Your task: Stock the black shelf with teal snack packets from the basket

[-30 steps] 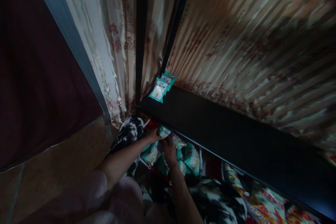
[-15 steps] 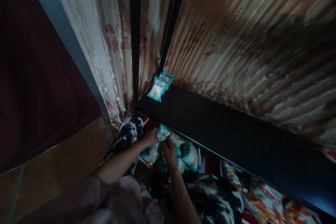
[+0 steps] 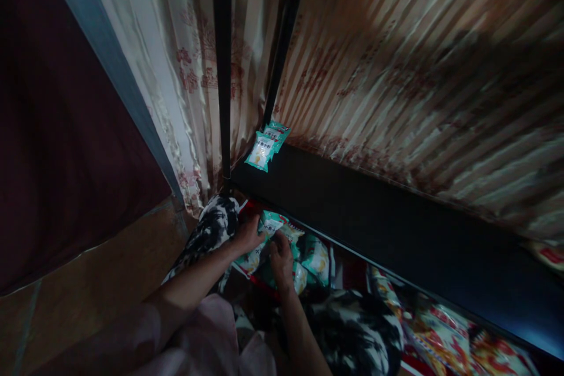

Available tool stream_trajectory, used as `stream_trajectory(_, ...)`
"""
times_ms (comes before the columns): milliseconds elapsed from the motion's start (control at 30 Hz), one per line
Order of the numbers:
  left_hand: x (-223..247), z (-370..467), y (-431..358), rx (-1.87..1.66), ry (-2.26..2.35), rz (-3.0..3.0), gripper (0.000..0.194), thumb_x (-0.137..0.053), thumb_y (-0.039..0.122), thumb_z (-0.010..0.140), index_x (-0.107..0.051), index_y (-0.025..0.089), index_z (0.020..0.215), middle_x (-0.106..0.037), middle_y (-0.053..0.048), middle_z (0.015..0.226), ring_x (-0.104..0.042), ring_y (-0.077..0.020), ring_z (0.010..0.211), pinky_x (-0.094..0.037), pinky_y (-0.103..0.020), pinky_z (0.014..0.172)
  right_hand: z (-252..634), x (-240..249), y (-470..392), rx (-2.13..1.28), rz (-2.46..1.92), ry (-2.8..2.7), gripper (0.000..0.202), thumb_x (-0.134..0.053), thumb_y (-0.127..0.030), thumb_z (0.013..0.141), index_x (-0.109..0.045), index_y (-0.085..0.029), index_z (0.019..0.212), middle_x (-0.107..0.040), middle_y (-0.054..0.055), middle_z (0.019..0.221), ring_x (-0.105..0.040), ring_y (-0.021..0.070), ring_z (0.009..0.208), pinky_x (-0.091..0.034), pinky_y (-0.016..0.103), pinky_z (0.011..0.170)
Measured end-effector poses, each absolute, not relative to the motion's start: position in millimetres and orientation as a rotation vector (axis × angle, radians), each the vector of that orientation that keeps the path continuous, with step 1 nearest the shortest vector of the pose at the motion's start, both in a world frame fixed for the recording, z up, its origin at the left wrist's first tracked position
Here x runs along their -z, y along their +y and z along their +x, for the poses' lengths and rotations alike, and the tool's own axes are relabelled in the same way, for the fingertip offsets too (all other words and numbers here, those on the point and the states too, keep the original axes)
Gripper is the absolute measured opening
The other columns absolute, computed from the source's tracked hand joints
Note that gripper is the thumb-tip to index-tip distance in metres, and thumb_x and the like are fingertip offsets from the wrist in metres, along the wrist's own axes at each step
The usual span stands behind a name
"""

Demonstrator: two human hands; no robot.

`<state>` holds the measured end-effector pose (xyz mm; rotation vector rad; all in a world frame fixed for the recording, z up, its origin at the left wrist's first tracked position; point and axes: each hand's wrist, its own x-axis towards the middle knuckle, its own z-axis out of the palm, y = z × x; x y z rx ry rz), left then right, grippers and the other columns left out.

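Observation:
A green-and-white snack bag [image 3: 271,223] is pinched at its left edge by my left hand [image 3: 247,237]. My right hand [image 3: 282,257] closes on the same bag's lower right corner; its fingertips are partly hidden. Both hands are over a red-edged box [image 3: 249,209] below the shelf's front edge. More green snack bags [image 3: 316,258] fill that box, between my knees. On the black shelf [image 3: 352,194], two overlapping green snack bags [image 3: 261,151] lean in the far left corner.
Black uprights [image 3: 224,70] rise at the shelf's left end, with pleated patterned curtains [image 3: 374,70] behind. Red-and-white snack packets [image 3: 445,335] sit below the shelf at right. Another packet [image 3: 549,255] lies at the shelf's right end. A dark red cloth [image 3: 66,129] hangs at left.
Both hands have shifted very slightly, with the held bag tilting a little between them. The view has moved a little. The bags on the shelf stay in place.

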<state>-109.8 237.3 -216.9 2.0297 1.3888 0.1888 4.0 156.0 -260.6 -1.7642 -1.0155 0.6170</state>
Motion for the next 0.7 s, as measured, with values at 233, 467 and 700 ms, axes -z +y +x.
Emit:
stream_trajectory(233,205.5,-118.6,226.7,-0.53,1.396,1.995,0.055,-0.058,0.037,0.08,-0.038,0.016,0.127,-0.053,-0.013,0.129,-0.048,-0.0243,0.123,-0.037,-0.037,0.104,-10.4,242.0,155.2,-0.284,-1.653,-1.156,0.037,-0.04,-0.034,0.083,-0.057,-0.015,0.11,-0.064,0.013,0.109,-0.057,0.0225,0.105,-0.044,0.044,0.093)
stream_trajectory(467,184.3,-123.4,210.5,-0.703,1.524,1.756,0.058,-0.055,0.037,0.083,-0.034,0.013,0.132,-0.046,-0.015,0.136,-0.042,-0.0237,0.128,-0.033,-0.033,0.107,-13.2,200.5,157.5,-0.162,-1.59,-1.249,0.028,-0.044,-0.035,0.086,-0.061,-0.02,0.103,-0.061,0.01,0.112,-0.052,0.0221,0.111,-0.04,0.045,0.097)
stream_trajectory(700,154.0,-121.2,207.3,-0.83,1.431,1.593,0.033,-0.044,0.036,0.09,-0.045,0.022,0.12,-0.061,-0.004,0.118,-0.055,-0.0176,0.11,-0.042,-0.027,0.094,-9.9,178.5,152.4,-0.528,-1.582,-1.073,0.043,-0.051,-0.046,0.082,-0.053,-0.018,0.114,-0.06,0.01,0.113,-0.055,0.0213,0.106,-0.043,0.04,0.093)
